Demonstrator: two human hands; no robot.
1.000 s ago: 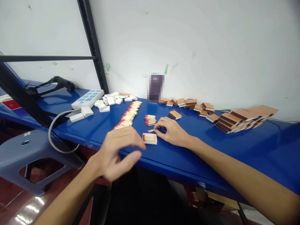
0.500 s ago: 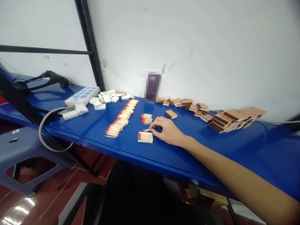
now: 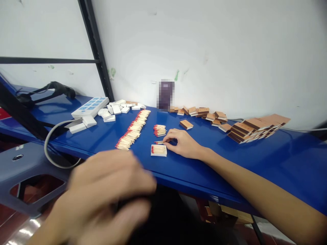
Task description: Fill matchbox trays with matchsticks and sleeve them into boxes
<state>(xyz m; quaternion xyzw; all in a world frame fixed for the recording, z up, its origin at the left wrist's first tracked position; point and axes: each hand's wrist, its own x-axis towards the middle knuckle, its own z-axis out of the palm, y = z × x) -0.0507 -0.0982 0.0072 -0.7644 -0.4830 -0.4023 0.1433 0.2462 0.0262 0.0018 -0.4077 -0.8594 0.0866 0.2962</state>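
My right hand (image 3: 182,143) rests on the blue table, its thumb and forefinger pinching the plain ends of matches (image 3: 158,142), red heads pointing left. Just below them lies a white matchbox tray (image 3: 158,155) partly filled with matches. Behind is a small pile of matches (image 3: 159,130). A long slanting row of matches (image 3: 134,128) lies to the left. Close to the camera, my left hand (image 3: 102,197) hangs in front of the table edge, smeared by motion, with its fingers curved; I cannot make out anything in it.
White matchbox trays (image 3: 117,109) lie beside a power strip (image 3: 90,106) at the back left. One brown matchbox (image 3: 186,124) stands behind my right hand. More matchboxes (image 3: 203,111) line the wall, with a stack of matchbox sleeves (image 3: 255,127) at right. A grey stool (image 3: 38,160) is at left.
My left hand has come into view from below, large and close to the camera. My right hand stays almost in place, still pinching beside the tray. The view has shifted slightly.
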